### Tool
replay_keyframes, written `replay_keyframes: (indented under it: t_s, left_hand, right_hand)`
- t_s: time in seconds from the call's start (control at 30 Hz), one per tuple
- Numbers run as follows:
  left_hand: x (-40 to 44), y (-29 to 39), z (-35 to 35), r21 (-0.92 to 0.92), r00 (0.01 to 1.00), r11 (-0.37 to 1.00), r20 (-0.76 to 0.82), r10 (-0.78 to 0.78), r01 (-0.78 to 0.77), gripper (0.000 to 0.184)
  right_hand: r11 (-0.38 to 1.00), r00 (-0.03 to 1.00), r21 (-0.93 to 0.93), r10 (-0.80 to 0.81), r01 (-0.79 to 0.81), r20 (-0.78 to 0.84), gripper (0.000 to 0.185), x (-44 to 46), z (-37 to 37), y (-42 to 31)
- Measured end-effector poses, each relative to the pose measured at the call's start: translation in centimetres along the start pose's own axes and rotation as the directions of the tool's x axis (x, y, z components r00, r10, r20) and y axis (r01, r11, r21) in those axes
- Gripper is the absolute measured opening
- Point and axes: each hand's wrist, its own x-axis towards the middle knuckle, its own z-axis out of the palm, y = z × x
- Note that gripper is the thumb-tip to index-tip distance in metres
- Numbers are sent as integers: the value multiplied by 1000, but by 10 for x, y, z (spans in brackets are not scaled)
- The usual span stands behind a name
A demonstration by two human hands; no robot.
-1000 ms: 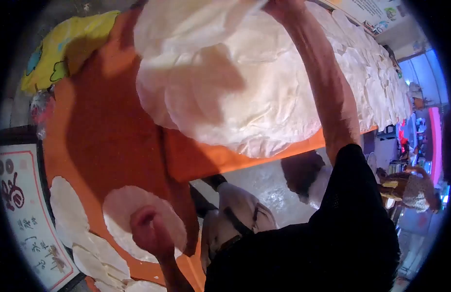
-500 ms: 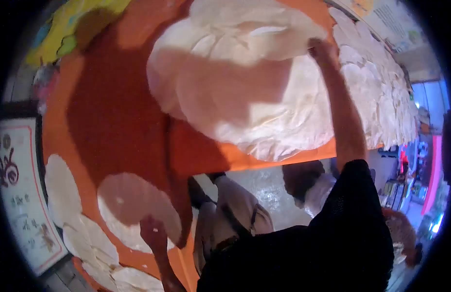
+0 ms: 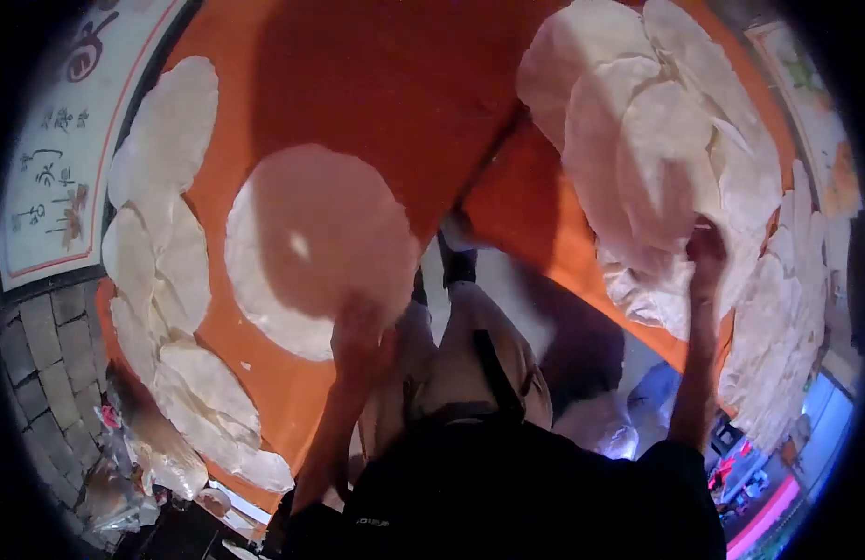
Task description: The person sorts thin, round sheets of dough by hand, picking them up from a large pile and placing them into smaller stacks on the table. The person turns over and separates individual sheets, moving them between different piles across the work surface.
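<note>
My left hand point(image 3: 361, 331) rests on the near edge of a round, pale, thin sheet point(image 3: 311, 243), which lies alone on the orange cloth; its fingers look extended and apart. On the right, my right hand point(image 3: 706, 245) is at the near side of a pile of similar pale sheets point(image 3: 666, 140). Its fingers are closed together at the pile's surface, and what they hold, if anything, is too small to make out. A shadow falls over part of the round sheet.
More pale sheets point(image 3: 162, 271) overlap along the left edge of the orange cloth point(image 3: 386, 75). A framed sign point(image 3: 78, 140) stands at the upper left. Further sheets point(image 3: 778, 308) lie at the far right. Plastic bags point(image 3: 115, 485) are at the lower left.
The view has swung left and down. My right hand has moved from the pile's far side to its near side. My left hand has opened at the round sheet's edge.
</note>
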Motion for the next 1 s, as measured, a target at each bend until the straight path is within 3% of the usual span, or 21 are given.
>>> replay_keyframes:
  t_s: [0.03, 0.13, 0.17, 0.27, 0.33, 0.4, 0.53, 0.6, 0.73, 0.77, 0.83, 0.93, 0.97, 1.0]
  left_hand:
    - [1, -1, -3, -67, 1000, 998, -1, -17, 17, 29]
    - [-4, -6, -12, -235, 997, 972, -63, -40, 24, 17]
    - [-5, -10, -18, -279, 995, 960, -92, -43, 16, 14]
    - [-6, -16, -38, -504, 964, 828, 44, -261, 247, 11]
    - [-12, -27, -32, -523, 980, 834, 9, -198, 173, 10]
    - [-12, -37, -23, -481, 994, 875, -64, -83, 42, 11]
    - [6, -28, -38, -549, 993, 834, -66, -97, 45, 24]
    - [21, -9, -62, -674, 959, 702, 35, -281, 230, 35]
    - [29, -17, -46, -769, 919, 553, 109, -380, 320, 40]
    - [29, -18, -49, -787, 904, 511, 135, -405, 346, 41]
    - [39, -25, -51, -779, 885, 483, 190, -426, 400, 40]
    - [33, -20, -42, -716, 866, 537, 192, -462, 445, 39]
    - [39, -9, -52, -645, 861, 603, 185, -473, 470, 39]
    - [45, 2, -62, -566, 857, 662, 178, -484, 492, 39]
  right_hand:
    - [973, 970, -183, 170, -138, 175, 30, -28, 48, -9]
    - [885, 734, 208, 192, -416, 652, 31, -135, 186, -82]
    - [851, 624, 130, 260, -508, 737, 33, -156, 216, -96]
    - [709, 434, 94, 316, -699, 844, 34, -193, 289, -120]
    - [551, 354, 134, 316, -824, 880, 29, -205, 323, -132]
    - [522, 404, 199, 313, -829, 860, 30, -216, 339, -127]
    - [568, 421, 201, 289, -798, 860, 34, -217, 348, -129]
    - [551, 437, 241, 257, -799, 862, 33, -221, 354, -130]
    - [618, 452, 253, 185, -744, 873, 29, -224, 357, -132]
    - [652, 505, 292, 163, -699, 848, 27, -230, 356, -132]
    - [726, 621, 391, 63, -566, 781, 24, -225, 366, -137]
    - [990, 724, 96, 11, -107, 690, 21, -231, 374, -141]
    - [987, 792, 98, 39, -124, 609, 20, -239, 379, -162]
    - [983, 822, 107, -182, 147, 540, 19, -247, 390, -141]
